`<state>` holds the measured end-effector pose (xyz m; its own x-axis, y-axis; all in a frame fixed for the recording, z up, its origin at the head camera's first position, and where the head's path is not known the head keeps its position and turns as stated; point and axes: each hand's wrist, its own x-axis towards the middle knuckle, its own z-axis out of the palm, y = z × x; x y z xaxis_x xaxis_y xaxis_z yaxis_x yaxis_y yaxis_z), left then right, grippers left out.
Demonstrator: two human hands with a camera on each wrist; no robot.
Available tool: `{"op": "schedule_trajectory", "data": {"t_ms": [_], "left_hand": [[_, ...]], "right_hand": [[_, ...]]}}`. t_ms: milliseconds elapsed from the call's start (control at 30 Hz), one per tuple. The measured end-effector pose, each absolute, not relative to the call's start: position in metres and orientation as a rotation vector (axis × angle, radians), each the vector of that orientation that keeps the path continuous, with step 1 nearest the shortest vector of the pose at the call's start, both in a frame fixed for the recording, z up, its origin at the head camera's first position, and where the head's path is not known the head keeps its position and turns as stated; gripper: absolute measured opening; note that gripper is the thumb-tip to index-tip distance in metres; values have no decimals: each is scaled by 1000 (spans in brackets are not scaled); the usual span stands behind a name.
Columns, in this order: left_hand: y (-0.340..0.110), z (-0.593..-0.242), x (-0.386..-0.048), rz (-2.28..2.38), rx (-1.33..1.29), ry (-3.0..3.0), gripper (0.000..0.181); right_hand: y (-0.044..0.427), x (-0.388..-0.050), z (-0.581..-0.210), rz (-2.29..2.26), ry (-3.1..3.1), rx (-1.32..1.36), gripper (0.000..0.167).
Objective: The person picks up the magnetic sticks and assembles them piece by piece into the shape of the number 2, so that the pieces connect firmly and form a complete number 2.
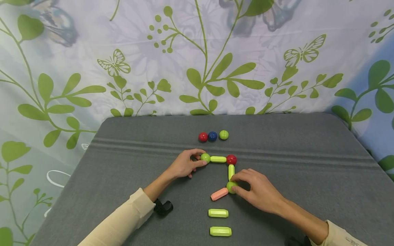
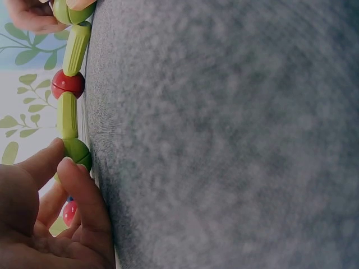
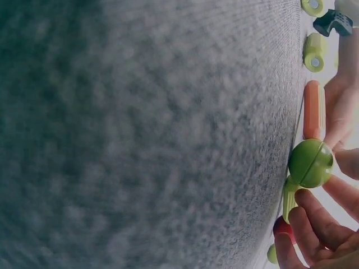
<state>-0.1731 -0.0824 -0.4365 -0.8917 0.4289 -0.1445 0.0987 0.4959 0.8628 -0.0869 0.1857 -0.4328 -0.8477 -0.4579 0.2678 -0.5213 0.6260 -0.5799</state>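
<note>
A chain of balls and short ribbed rods lies on the grey cloth. My left hand [image 1: 185, 164] pinches the green ball [image 1: 205, 158] at its left end between thumb and fingers. From there a yellow-green rod [image 1: 218, 159] runs to a red ball [image 1: 231, 159]. Another yellow-green rod [image 1: 231, 172] comes down to a second green ball [image 3: 310, 163], which my right hand [image 1: 260, 191] holds between thumb and fingertips. An orange-pink rod [image 1: 219, 194] touches that ball and points toward lower left. In the left wrist view, both rods line up with the red ball [image 2: 68, 84].
Two loose yellow-green rods, one [image 1: 218, 213] above the other [image 1: 220, 231], lie nearer me. Behind the chain sit a red ball [image 1: 203, 137], a blue ball [image 1: 212, 136] and a green ball [image 1: 224, 135]. A leaf-patterned curtain [image 1: 138, 68] hangs behind the table.
</note>
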Motion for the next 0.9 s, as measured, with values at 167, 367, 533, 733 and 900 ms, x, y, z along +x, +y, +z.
{"op": "schedule_trajectory", "data": {"t_ms": [167,367,533,733,900], "left_hand": [[-82,-436,-173,1353,442,2402,35],[-83,-436,-173,1361,445,2396,35],[-83,-437,-173,1361,443,2400,35],[-83,-438,-172,1363,452,2403,35],[-82,-438,-173,1364,447,2404,35]], "right_hand": [[186,-90,-432,1065,-2777,764,13],[186,-97,-432,1100,-2812,701,17],[184,-103,-433,1105,-2859,701,22],[180,-109,-432,1132,-2869,714,23],[177,-111,-432,1134,-2892,725,22]]}}
